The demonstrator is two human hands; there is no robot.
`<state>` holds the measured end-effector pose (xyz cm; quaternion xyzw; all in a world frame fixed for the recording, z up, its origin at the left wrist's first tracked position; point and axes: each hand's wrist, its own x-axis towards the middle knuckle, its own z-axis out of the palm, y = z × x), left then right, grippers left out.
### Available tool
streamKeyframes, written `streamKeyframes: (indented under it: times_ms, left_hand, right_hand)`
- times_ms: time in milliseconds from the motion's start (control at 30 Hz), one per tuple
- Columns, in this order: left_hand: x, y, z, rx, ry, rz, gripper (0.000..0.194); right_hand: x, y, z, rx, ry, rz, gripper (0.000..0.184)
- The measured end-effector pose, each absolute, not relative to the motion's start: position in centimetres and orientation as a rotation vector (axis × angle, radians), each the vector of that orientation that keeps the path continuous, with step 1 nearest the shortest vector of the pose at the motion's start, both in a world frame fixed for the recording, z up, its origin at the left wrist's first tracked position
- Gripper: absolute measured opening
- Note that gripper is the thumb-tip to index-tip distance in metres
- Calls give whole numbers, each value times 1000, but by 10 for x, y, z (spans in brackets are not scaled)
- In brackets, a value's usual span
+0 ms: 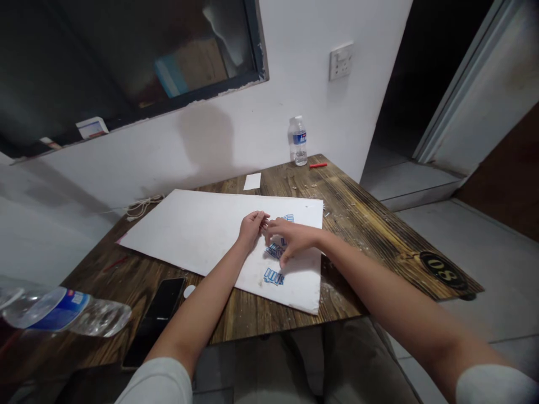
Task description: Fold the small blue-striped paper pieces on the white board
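A large white board (202, 230) lies on the wooden table (370, 224). Small blue-and-white paper cutouts rest on it: one (273, 276) near the front edge, others (274, 250) under my right hand and one (288, 217) just beyond it. My left hand (251, 227) hovers over the board with fingers pinched together at its tips. My right hand (290, 238) meets it fingertip to fingertip, its other fingers curled down onto the cutouts. What the pinched fingers hold is too small to make out.
A water bottle (298, 140) and a red pen (318, 165) stand at the table's far edge beside a small white paper slip (252, 181). A black phone (158, 314) and a lying bottle (63, 311) occupy the near left. A white cord (141, 206) trails at the back left.
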<state>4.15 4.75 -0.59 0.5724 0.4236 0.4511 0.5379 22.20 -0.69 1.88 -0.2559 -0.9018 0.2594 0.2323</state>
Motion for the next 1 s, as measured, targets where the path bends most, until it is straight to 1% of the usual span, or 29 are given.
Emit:
streamKeyframes:
  times_ms: [100, 133, 200, 300, 467, 667, 733, 833, 900, 1000]
  left_hand:
    - [42, 46, -3, 1371, 1019, 1065, 40]
    - [42, 46, -3, 1372, 1024, 1058, 40]
    - [42, 47, -2, 1381, 1037, 1052, 42]
    - [41, 49, -3, 1419, 1061, 1034, 43]
    - [39, 49, -5, 1382, 1046, 1052, 40]
    - [42, 50, -9, 1367, 1120, 1137, 34]
    - [42, 49, -9, 1416, 1167, 1166, 30]
    - [41, 44, -8, 1601, 1359, 1194, 24]
    - [40, 39, -5, 1775, 1597, 1111, 27]
    - [42, 32, 0, 1989, 1936, 882, 36]
  right_hand:
    - [207, -23, 18, -586, -2617, 664, 80]
    - [202, -28, 17, -545, -2664, 657, 84]
    - [194, -35, 14, -480, -2734, 647, 86]
    - [189, -35, 10, -487, -2733, 628, 78]
    - [199, -17, 4, -764, -2576, 545, 47]
    - [222, 12, -6, -1044, -2284, 426, 28]
    - [230, 21, -9, -1061, -2172, 471, 27]
    - [242, 29, -11, -1202, -2085, 552, 37]
    - [249, 31, -10, -1384, -2088, 539, 42]
    - [255, 26, -5, -1620, -2009, 473, 40]
